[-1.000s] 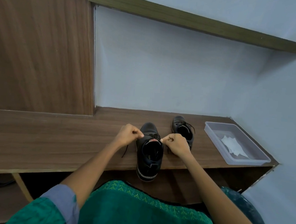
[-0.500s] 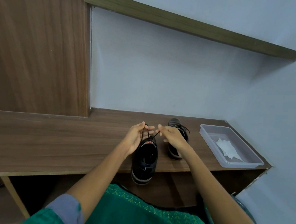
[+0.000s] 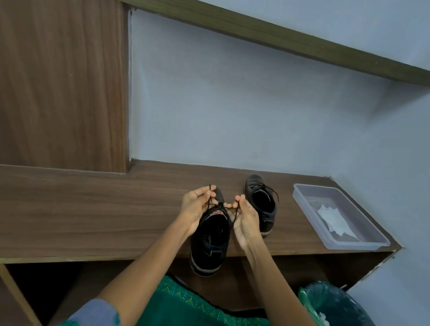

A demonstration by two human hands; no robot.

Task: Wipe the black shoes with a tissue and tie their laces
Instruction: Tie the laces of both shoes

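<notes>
Hands [image 3: 219,215] pinching laces [image 3: 210,200] above near black shoe [image 3: 211,241], second shoe [image 3: 263,207] beside

We see soft, even, fairly dim light with a bluish cast on the wall [image 3: 238,101]. The shelf [image 3: 268,36] throws a faint shadow at its right end, and the space under the tabletop [image 3: 78,211] lies dark. The wide lens bends straight edges near the borders. Detail is slightly smeared throughout; we find no glare.
</notes>
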